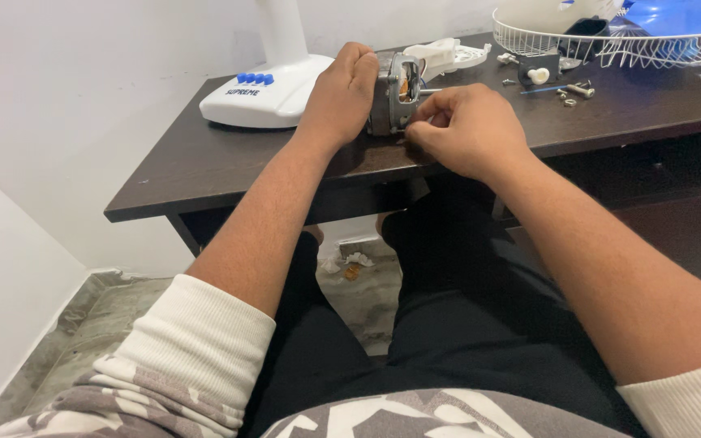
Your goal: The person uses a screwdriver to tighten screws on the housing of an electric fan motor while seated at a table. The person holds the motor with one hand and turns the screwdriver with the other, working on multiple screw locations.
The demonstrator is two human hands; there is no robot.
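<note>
Dark worktop [204, 162] spanned upper frame. White fan base [273, 89] with blue buttons stood at 11 o'clock; white wire fan guard [610, 45] lay at 1 o'clock. Left hand [341, 97] wrapped around metal fan motor [393, 93] near worktop front edge at 12 o'clock, grip closed on housing. Right hand [464, 130] touched motor at its 4 o'clock, fingertips pinched narrow; content hidden. Loose screws [574, 93] lay scattered at 1 o'clock.

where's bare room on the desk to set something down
Free: the near-left desk between fan base and front edge; also right of the right hand. Crowded: far right, with screws and grille.
</note>
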